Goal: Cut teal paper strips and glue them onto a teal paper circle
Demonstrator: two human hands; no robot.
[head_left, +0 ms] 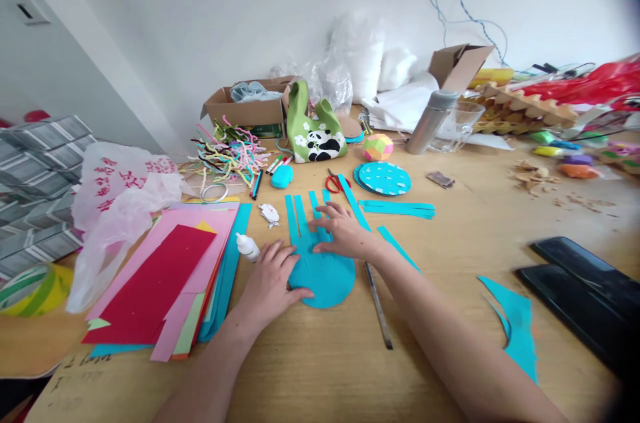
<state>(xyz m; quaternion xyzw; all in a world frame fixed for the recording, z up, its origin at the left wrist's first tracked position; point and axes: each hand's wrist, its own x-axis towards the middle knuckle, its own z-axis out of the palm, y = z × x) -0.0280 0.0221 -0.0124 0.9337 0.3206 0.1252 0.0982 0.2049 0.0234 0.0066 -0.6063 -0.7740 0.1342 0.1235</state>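
- Blue paper disc (pixel 327 283): flat on worktop (pixel 305 369), strips (pixel 291 216) extending from far edge.
- Left hand (pixel 271 281): fingers spread on disc's left edge.
- Right hand (pixel 345 234): fingers spread over strips.
- Left of disc: white squeeze bottle (pixel 247 247), stacked coloured paper (pixel 150 289).
- Beyond disc: red-handled scissors (pixel 333 177).
- Far left of disc: plastic bag (pixel 125 193), red characters too blurred to read.

Turquoise paper disc (pixel 327 283), turquoise paper strips (pixel 292 219); green handbag (pixel 314 124) bearing a black-and-white panda-and-flower pattern; turquoise discs (pixel 387 178) patched with white; crimson paper sheet (pixel 150 289)
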